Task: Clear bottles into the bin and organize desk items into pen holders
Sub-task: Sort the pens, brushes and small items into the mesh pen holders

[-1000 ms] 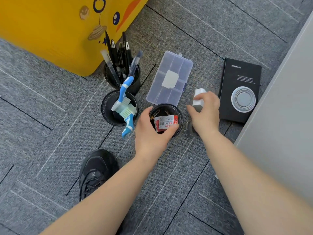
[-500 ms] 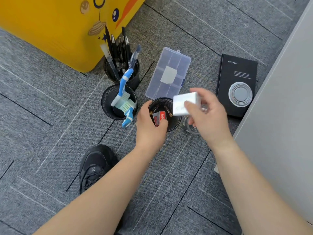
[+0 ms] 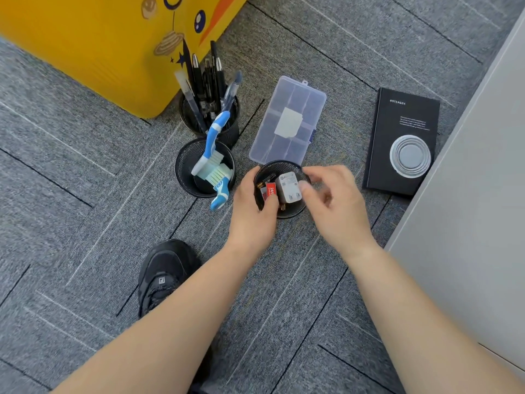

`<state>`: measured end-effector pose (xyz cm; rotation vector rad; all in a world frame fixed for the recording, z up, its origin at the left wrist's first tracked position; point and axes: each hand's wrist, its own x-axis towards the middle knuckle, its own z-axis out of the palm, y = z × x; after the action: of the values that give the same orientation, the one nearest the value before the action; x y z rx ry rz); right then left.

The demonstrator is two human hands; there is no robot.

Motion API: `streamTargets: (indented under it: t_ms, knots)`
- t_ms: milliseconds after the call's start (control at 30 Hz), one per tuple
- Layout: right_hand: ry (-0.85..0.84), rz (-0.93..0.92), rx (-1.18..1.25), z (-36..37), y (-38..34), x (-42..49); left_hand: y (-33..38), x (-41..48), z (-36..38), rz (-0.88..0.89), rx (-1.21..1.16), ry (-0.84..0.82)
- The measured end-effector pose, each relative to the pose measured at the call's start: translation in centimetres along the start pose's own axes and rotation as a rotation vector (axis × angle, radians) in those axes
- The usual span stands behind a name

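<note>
the charger [image 3: 287,186] could be tipping out of the holder [image 3: 279,167], since it is perching high on a red pack [image 3: 271,191]. it is looking white and boxy, prongs up, between the hands. the left hand [image 3: 252,211] is gripping the holder's rim. the right hand [image 3: 335,200] is touching the charger; whether it is pinching it, i cannot tell.

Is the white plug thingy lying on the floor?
No, the white plug sits inside the black mesh pen holder, beside a red pack, while the left hand grips that holder.
</note>
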<state>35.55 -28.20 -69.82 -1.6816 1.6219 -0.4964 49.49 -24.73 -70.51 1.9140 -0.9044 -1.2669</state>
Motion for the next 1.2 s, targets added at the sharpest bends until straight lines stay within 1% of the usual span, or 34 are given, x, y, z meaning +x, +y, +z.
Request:
streamTargets:
  t_ms: [33, 67, 100, 167, 200, 233, 300, 367, 433, 500, 567, 600, 667, 733, 800, 900, 967, 1067, 1200]
  knots:
    - [0.065, 0.063, 0.026, 0.0, 0.9, -0.2, 0.0, -0.1, 0.0, -0.023, -0.014, -0.008]
    - [0.11, 0.136, -0.001, 0.0, 1.8, -0.3, 0.0, -0.2, -0.1, -0.047, -0.028, -0.023]
    - [0.116, 0.211, -0.096, 0.1, 2.8, -0.4, -0.1, -0.3, -0.2, -0.067, -0.044, -0.043]
    - [0.016, 0.354, -0.331, 0.0, 4.1, -0.6, -0.2, -0.5, -0.4, -0.093, -0.074, -0.077]
    - [-0.047, 0.412, -0.381, -0.1, 4.3, -0.5, -0.3, -0.6, -0.5, -0.099, -0.088, -0.085]
    - [-0.097, 0.449, -0.367, -0.2, 4.4, -0.4, -0.4, -0.6, -0.6, -0.1, -0.103, -0.089]
    - [-0.161, 0.487, -0.205, -0.2, 4.4, 0.0, -0.6, -0.6, -0.6, -0.106, -0.128, -0.09]
    - [-0.166, 0.515, -0.025, 0.1, 4.3, 0.4, -0.9, -0.6, -0.6, -0.114, -0.136, -0.093]
    - [-0.085, 0.557, 0.12, 0.2, 3.8, 0.7, -1.3, -0.6, -0.6, -0.134, -0.139, -0.094]
    - [0.07, 0.588, 0.341, -0.4, 2.7, 1.0, -1.7, -0.4, -0.4, -0.148, -0.168, -0.087]
    - [0.184, 0.538, 0.571, -1.4, 1.0, 1.5, -1.7, -0.3, -0.4, -0.157, -0.199, -0.083]
    - [0.179, 0.477, 0.628, -1.9, 0.1, 1.7, -1.5, -0.2, -0.4, -0.161, -0.216, -0.083]
    - [0.041, 0.333, 0.62, -2.5, -1.5, 1.8, -1.2, -0.1, -0.4, -0.169, -0.243, -0.087]
    - [-0.139, 0.231, 0.488, -2.3, -2.5, 1.9, -0.8, 0.0, -0.4, -0.162, -0.251, -0.092]
    - [-0.226, 0.164, 0.347, -1.5, -2.5, 1.8, -0.5, 0.1, -0.5, -0.139, -0.249, -0.096]
    - [-0.22, 0.164, 0.338, -0.4, -1.9, 1.7, -0.1, 0.1, -0.6, -0.113, -0.24, -0.1]
    - [-0.187, 0.197, 0.407, -0.1, -1.7, 1.6, 0.0, 0.0, -0.7, -0.111, -0.247, -0.107]
    - [-0.157, 0.232, 0.495, -0.3, -1.7, 1.6, 0.3, -0.1, -0.8, -0.091, -0.191, -0.12]
    - [-0.296, 0.21, 0.45, -0.7, -1.6, 1.5, -0.1, 0.3, -0.6, -0.091, -0.182, -0.076]
